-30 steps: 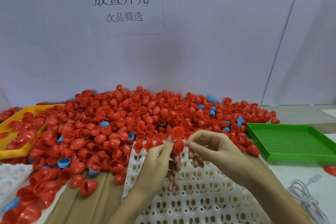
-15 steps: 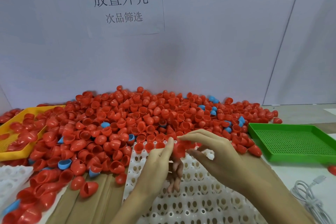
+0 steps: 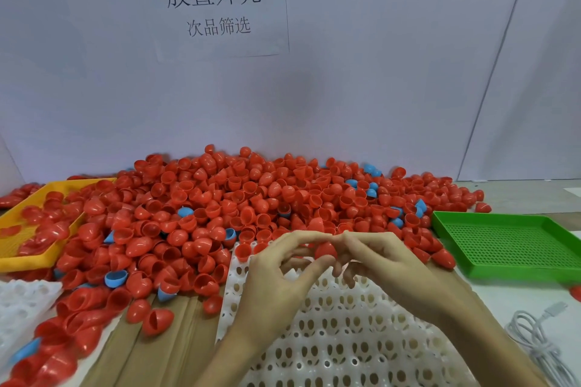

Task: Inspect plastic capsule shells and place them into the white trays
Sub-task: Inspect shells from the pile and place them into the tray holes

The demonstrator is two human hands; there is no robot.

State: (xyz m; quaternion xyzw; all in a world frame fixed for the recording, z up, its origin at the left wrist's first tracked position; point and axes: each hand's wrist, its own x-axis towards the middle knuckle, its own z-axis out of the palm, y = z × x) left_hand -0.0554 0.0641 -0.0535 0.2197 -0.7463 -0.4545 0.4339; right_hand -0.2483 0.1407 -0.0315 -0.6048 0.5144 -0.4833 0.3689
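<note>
Now, change: my hands (image 3: pixel 327 256) have met over the white tray (image 3: pixel 345 339).
Hands: both pinching one red shell (image 3: pixel 325 250).
Meaning: inspection, I judge; placing next.

A pale lilac wall (image 3: pixel 377 72) (evenly lit) carries a printed paper sign (image 3: pixel 213 3).

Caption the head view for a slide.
Both hands, left hand and right hand, pinch one red plastic capsule shell above the white perforated plastic tray.
</note>
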